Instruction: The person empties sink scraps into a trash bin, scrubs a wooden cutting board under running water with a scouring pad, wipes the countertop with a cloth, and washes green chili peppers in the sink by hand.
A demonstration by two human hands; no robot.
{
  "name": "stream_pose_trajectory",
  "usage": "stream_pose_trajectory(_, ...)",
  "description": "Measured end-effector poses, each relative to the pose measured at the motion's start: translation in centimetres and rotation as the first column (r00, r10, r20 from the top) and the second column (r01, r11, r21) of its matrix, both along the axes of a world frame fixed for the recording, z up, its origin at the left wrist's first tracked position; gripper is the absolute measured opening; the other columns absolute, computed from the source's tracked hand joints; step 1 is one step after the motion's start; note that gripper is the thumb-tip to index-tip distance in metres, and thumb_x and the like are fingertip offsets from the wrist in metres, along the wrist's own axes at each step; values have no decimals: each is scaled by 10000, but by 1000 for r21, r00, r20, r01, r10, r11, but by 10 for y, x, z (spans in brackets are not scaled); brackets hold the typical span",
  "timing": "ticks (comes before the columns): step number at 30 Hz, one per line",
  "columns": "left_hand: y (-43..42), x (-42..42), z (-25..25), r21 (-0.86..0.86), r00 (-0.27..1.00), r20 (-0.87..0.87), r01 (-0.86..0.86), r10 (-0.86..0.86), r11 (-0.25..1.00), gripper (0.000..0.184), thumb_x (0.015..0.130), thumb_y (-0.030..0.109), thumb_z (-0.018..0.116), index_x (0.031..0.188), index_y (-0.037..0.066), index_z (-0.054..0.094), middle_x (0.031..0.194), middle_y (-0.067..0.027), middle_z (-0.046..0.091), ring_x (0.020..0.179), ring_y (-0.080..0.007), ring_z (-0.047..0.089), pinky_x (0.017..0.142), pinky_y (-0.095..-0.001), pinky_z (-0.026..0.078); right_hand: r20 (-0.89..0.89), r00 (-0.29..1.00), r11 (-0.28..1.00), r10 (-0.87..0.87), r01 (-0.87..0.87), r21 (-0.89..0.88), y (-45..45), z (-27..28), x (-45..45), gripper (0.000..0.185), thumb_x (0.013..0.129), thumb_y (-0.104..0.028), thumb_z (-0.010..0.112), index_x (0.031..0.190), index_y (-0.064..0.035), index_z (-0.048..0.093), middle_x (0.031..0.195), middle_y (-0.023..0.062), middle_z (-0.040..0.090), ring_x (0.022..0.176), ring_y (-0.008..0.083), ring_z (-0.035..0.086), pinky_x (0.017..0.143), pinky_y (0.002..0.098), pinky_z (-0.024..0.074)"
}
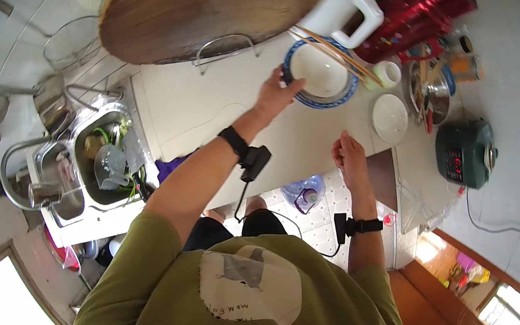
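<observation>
My left hand point(280, 93) is at the near left edge of a blue-rimmed dish point(331, 103), its thumb over the rim and its fingers along the outer side. A white bowl point(319, 72) sits within that dish. Wooden chopsticks point(338, 54) lie across the far side of the bowl. My right hand point(349, 157) is held over the counter's front edge, apart from the dishes, with its fingers curled in and nothing visible in them. A small white plate point(389, 118) is the dish nearest to it.
A large round wooden board point(209, 7) leans at the back beside a white kettle point(350, 8) and a red thermos point(416, 18). To the right are a metal pot point(440, 105) with utensils and a green cooker point(466, 153). The sink point(87, 170) holds vegetables.
</observation>
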State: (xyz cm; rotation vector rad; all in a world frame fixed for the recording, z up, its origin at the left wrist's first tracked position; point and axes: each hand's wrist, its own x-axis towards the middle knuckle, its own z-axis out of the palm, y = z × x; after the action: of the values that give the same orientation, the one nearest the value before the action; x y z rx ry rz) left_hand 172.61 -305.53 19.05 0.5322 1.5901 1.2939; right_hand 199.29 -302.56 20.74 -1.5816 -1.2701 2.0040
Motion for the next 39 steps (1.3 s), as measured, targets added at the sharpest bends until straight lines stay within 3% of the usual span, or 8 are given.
stream_pose_trajectory(9,-41,26,-11,27,879,474,33,-42,999,631,966,429,669,1442,59,483,1173,-80,655,1033,-189,623,883,-354,514,-198,969,984,144,-120,131,-12,48,-71,299,1063,-372,567,940,-105,626,781,-39,585,660,39,493,561,197,369)
stream_pose_trajectory(14,-83,2,-19,179,282,953,-234,-109,956,473,1075,383,405,1385,45,520,1375,-158,589,1285,-304,558,1102,-435,449,152,908,636,390,-385,669,-53,41,-166,227,1019,-279,635,1124,-78,653,1131,69,659,1006,177,645,883,322,519)
stream_pose_trajectory(18,-131,-38,21,149,313,950,-523,26,839,409,1098,313,357,1274,34,600,1267,-148,661,1245,-317,594,1110,-439,446,130,792,273,596,-352,895,-91,58,-217,217,1022,-240,624,1159,-74,652,1158,98,667,1020,210,658,907,334,516)
stream_pose_trajectory(22,-176,-83,18,45,328,920,-633,215,773,335,1103,331,402,1140,61,597,1023,-72,673,951,-198,651,850,-343,561,-49,859,512,509,-257,820,-90,120,-243,217,1040,-223,592,1067,-24,673,1023,117,720,997,229,676,917,341,513)
stream_pose_trajectory(25,-212,-99,21,24,399,866,-634,301,773,283,1108,313,430,950,104,536,653,46,377,512,-71,299,415,-226,218,-213,888,387,407,44,921,-48,204,-270,271,1084,-234,529,1043,-16,683,1035,77,716,1010,157,649,949,319,494)
stream_pose_trajectory(28,-253,-106,43,77,526,793,-586,307,807,279,1109,313,443,937,110,529,590,58,328,469,-69,281,383,-235,218,-27,932,-81,363,60,995,13,265,-307,328,1074,-296,555,1245,-46,679,1134,79,724,1071,175,657,982,315,489)
stream_pose_trajectory(35,-361,-118,50,78,567,678,-689,468,721,284,1105,314,446,1083,58,567,652,37,406,533,-78,345,456,-235,290,566,794,-134,223,-550,824,59,304,-344,475,1026,-464,597,1188,-33,713,1145,96,715,1025,188,651,964,294,459)
stream_pose_trajectory(39,-445,-124,38,10,500,633,-770,592,639,322,1088,306,468,1097,29,631,744,6,570,633,-119,519,582,-244,442,451,858,-22,245,-461,887,94,294,-348,556,997,-536,605,1208,-29,694,1143,108,705,1062,217,631,977,310,442)
